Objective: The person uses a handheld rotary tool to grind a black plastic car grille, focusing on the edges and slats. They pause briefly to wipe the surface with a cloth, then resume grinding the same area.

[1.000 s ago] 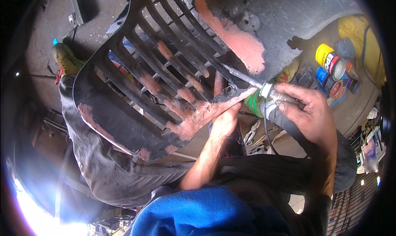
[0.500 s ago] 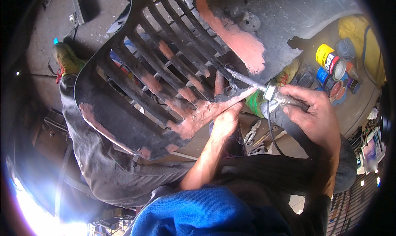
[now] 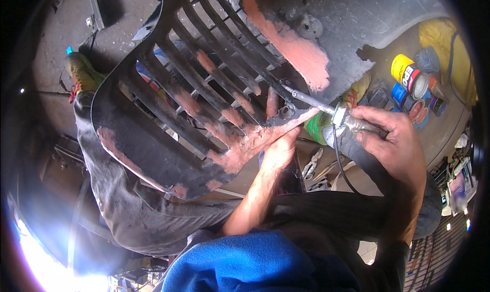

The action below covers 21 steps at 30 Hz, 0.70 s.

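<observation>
A large black plastic car grille (image 3: 148, 151) with curved slats and pink filler patches lies tilted over my legs. My left hand (image 3: 280, 148) grips its lower right edge from beneath, and most of the fingers are hidden behind the part. My right hand (image 3: 390, 138) holds a soldering iron (image 3: 312, 101) by its wrapped grip, between thumb and fingers. The iron's metal shaft points up and left. Its tip is at the end of a slat, beside a round mounting hole; whether they touch I cannot tell. A thin dark cord hangs down from the grip.
A grey panel (image 3: 352, 41) with pink filler adjoins the grille at the top right. Beyond my right hand stand a yellow can (image 3: 406, 73) and several smaller tins. Pliers (image 3: 312, 163) lie on the floor by my left wrist. A yellow sack (image 3: 441, 39) is at the far right.
My right hand and the soldering iron have shifted slightly to the right. My left hand and the grille stay nearly where they were.
</observation>
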Each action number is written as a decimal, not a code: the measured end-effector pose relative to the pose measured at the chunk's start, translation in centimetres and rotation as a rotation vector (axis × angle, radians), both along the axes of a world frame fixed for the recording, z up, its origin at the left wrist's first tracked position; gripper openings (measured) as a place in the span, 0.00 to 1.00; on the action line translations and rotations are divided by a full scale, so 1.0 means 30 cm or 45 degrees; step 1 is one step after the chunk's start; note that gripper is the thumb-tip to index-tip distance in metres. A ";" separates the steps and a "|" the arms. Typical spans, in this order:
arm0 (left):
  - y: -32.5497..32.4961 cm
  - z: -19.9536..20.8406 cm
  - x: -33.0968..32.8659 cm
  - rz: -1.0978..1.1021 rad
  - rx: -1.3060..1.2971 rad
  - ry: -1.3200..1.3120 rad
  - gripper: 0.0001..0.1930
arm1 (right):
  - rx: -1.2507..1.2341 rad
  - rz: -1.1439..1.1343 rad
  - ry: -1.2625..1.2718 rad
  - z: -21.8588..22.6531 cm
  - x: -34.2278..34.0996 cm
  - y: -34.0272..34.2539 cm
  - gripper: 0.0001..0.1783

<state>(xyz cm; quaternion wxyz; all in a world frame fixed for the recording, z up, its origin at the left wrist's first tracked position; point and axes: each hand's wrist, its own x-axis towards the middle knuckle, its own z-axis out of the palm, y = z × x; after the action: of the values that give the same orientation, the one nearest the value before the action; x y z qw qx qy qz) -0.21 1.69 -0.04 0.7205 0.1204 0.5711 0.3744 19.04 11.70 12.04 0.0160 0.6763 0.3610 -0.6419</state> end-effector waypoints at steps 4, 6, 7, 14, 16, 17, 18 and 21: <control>-0.030 -0.023 -0.010 -0.067 -0.026 0.052 0.48 | 0.139 0.008 0.009 -0.036 -0.001 -0.036 0.18; -0.052 -0.036 -0.023 -0.153 -0.070 0.103 0.47 | 0.147 0.003 -0.002 -0.045 -0.004 -0.043 0.19; -0.056 -0.038 -0.027 -0.182 -0.084 0.118 0.47 | 0.150 -0.005 -0.003 -0.048 -0.002 -0.048 0.19; -0.048 -0.026 -0.028 -0.172 -0.062 0.077 0.45 | 0.137 -0.023 0.007 -0.067 -0.007 -0.056 0.20; -0.035 -0.019 -0.017 -0.151 -0.028 0.032 0.45 | 0.120 -0.060 0.009 -0.052 -0.009 -0.052 0.19; -0.030 -0.017 -0.018 -0.143 -0.012 0.021 0.45 | 0.113 -0.076 0.015 -0.045 -0.011 -0.045 0.19; -0.025 -0.016 -0.016 -0.135 0.001 0.012 0.45 | 0.055 -0.050 0.021 -0.034 -0.009 -0.028 0.20; -0.013 -0.005 -0.018 -0.138 0.026 0.009 0.44 | -0.043 0.015 0.020 -0.005 0.002 0.005 0.22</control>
<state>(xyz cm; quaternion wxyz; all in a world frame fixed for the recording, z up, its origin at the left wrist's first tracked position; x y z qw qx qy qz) -0.73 1.29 -0.19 0.7364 0.1598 0.5626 0.3401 19.10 11.86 11.89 0.0284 0.6687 0.3541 -0.6531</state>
